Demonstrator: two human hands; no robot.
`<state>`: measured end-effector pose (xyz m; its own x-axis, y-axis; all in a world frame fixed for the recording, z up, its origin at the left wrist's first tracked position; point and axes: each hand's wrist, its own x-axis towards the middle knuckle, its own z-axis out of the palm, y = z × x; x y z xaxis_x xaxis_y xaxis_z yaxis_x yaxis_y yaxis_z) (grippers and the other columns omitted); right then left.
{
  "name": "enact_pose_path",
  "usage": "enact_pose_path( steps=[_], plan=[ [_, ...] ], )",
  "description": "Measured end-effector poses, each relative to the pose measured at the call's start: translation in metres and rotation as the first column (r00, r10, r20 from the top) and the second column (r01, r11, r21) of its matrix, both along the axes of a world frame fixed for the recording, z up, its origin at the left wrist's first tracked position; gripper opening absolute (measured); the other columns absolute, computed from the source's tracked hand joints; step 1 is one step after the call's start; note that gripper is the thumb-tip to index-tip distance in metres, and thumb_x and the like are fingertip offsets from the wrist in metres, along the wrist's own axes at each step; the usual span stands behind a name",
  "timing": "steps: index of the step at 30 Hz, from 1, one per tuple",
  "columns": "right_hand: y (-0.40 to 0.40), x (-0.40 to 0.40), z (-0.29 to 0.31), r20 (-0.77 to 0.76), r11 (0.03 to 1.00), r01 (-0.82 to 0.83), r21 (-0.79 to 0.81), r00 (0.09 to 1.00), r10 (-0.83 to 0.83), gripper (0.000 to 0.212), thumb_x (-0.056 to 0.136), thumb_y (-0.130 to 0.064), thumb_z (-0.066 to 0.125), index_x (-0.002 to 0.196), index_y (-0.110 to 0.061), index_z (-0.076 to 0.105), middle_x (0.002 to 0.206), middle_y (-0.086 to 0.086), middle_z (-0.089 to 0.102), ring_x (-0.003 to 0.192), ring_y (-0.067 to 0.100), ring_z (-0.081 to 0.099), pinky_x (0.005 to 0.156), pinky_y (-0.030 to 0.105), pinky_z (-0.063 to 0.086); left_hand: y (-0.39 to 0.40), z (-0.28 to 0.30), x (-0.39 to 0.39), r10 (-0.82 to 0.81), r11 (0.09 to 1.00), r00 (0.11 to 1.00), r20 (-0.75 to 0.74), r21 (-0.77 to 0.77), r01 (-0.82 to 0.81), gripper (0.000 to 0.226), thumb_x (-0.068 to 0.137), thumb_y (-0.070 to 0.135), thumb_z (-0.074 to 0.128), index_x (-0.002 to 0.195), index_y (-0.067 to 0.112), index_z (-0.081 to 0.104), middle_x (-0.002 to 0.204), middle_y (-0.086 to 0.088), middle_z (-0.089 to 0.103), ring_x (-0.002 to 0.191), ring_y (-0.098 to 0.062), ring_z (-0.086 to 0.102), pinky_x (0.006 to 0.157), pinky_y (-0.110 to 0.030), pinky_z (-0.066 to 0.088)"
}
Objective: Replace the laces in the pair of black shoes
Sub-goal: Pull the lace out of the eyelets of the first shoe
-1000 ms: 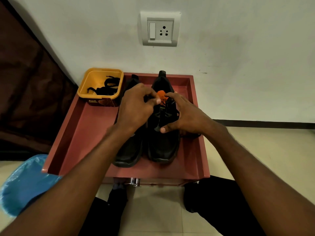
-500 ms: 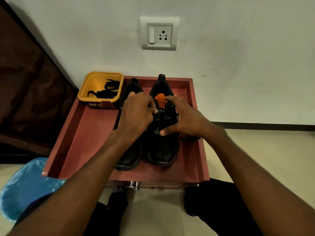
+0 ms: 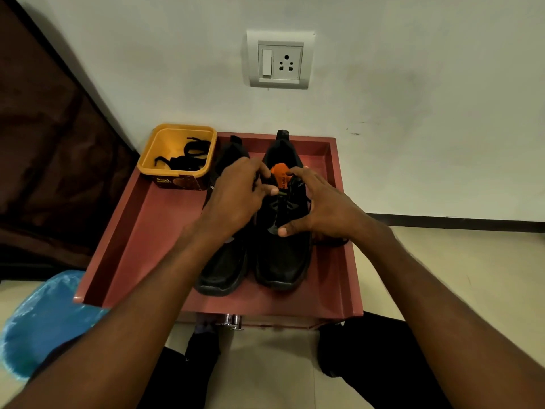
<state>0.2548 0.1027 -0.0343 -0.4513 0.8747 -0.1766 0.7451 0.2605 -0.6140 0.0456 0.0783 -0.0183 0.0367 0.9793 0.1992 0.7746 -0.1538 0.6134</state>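
Note:
Two black shoes stand side by side, toes toward me, on a red tray. The left shoe is partly under my left hand. The right shoe shows an orange lining at its tongue. My left hand's curled fingertips and thumb pinch a thin dark lace at this shoe's left eyelet edge. My right hand grips the right shoe, thumb across the vamp and fingers curled over its right collar. A black lace end trails on the tray beside it.
A yellow tub holding loose black laces sits in the tray's far left corner. The tray stands against a white wall with a socket plate. A blue plastic bag lies on the floor at the left. My knees are below the tray.
My left fingertips have dropped from the orange tongue to the right shoe's left eyelet edge. My right hand keeps its hold on the shoe. The view has tilted slightly.

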Motion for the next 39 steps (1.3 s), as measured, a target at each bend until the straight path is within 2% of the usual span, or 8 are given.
enact_pose_path(
  steps=[5,7,11,18,25,31,35,39],
  plan=[
    [-0.001,0.001,0.002,-0.026,1.000,0.002,0.008,1.000,-0.002,0.127,0.049,-0.073,0.087,0.153,-0.052,0.017,0.168,-0.012,0.023,0.148,0.021,0.038,0.109,0.057,0.046,-0.002,0.001,0.002,0.009,0.998,0.995,-0.098,0.055,-0.004,0.012,0.092,0.015,0.074,0.082,0.020,0.068,0.088,0.010,0.061,0.081,-0.005,0.056,0.071,-0.024,0.047],
    [-0.003,0.001,0.004,-0.022,1.000,0.015,0.015,1.000,-0.015,0.125,0.054,-0.065,0.092,0.154,-0.047,0.020,0.163,-0.014,0.033,0.143,0.019,0.043,0.107,0.053,0.048,-0.001,0.010,0.003,0.085,0.988,0.970,0.230,0.106,-0.112,0.014,0.096,0.005,0.065,0.087,0.016,0.064,0.087,0.008,0.068,0.082,-0.004,0.063,0.073,-0.029,0.055],
    [-0.006,0.000,0.008,-0.030,0.999,0.043,0.010,0.999,-0.043,0.124,0.055,-0.061,0.095,0.155,-0.042,0.023,0.157,-0.013,0.045,0.137,0.017,0.051,0.101,0.044,0.051,-0.004,0.026,0.012,0.107,0.991,0.533,0.839,-0.050,-0.121,0.010,0.107,0.008,0.048,0.098,0.011,0.051,0.092,-0.006,0.075,0.089,-0.024,0.073,0.066,-0.027,0.051],
    [-0.006,-0.004,0.012,-0.032,0.998,0.062,-0.006,0.998,-0.062,0.108,0.054,-0.058,0.096,0.140,-0.039,0.033,0.110,-0.017,0.059,0.089,0.004,0.059,0.076,0.033,0.050,0.000,-0.001,0.008,-0.034,0.999,0.985,0.172,0.041,0.028,0.011,0.097,0.008,0.065,0.102,0.017,0.067,0.097,0.005,0.061,0.084,-0.001,0.057,0.074,-0.014,0.045],
    [-0.005,-0.004,0.010,-0.047,0.997,0.074,-0.017,0.996,-0.075,0.109,0.052,-0.058,0.097,0.138,-0.038,0.033,0.114,-0.012,0.060,0.093,0.014,0.063,0.077,0.037,0.055,-0.005,0.008,0.002,0.058,0.992,0.996,-0.073,0.114,-0.050,0.019,0.087,0.008,0.065,0.089,0.022,0.077,0.079,0.005,0.068,0.082,-0.020,0.057,0.082,-0.040,0.046],
    [-0.001,-0.003,0.012,-0.137,0.992,0.010,-0.123,0.990,-0.027,0.111,0.064,-0.041,0.098,0.151,-0.037,0.029,0.153,-0.004,0.044,0.133,0.020,0.050,0.106,0.039,0.048,-0.016,0.024,-0.009,0.269,0.959,0.923,-0.275,0.166,-0.230,0.023,0.081,0.032,0.051,0.073,0.029,0.073,0.064,0.013,0.060,0.076,-0.015,0.055,0.090,-0.044,0.025],
    [-0.002,-0.005,0.026,-0.167,0.991,0.030,-0.132,0.985,-0.052,0.087,0.082,-0.028,0.087,0.152,-0.033,0.037,0.156,-0.002,0.038,0.131,0.007,0.038,0.103,0.026,0.038,-0.013,0.019,-0.009,0.268,0.956,0.912,-0.310,0.206,-0.210,0.021,0.083,0.019,0.062,0.096,0.028,0.076,0.106,0.008,0.065,0.110,-0.022,0.052,0.099,-0.047,0.022],
    [-0.006,-0.017,0.027,-0.238,0.968,0.172,0.185,0.963,-0.126,0.035,0.087,-0.016,0.076,0.120,-0.024,0.067,0.118,-0.006,0.053,0.105,0.005,0.053,0.086,0.010,0.041,-0.007,0.015,-0.005,0.035,0.993,0.965,-0.260,0.116,-0.005,0.049,0.088,0.013,0.066,0.132,0.034,0.064,0.142,0.012,0.053,0.124,-0.018,0.049,0.094,-0.036,0.021]
  ],
)
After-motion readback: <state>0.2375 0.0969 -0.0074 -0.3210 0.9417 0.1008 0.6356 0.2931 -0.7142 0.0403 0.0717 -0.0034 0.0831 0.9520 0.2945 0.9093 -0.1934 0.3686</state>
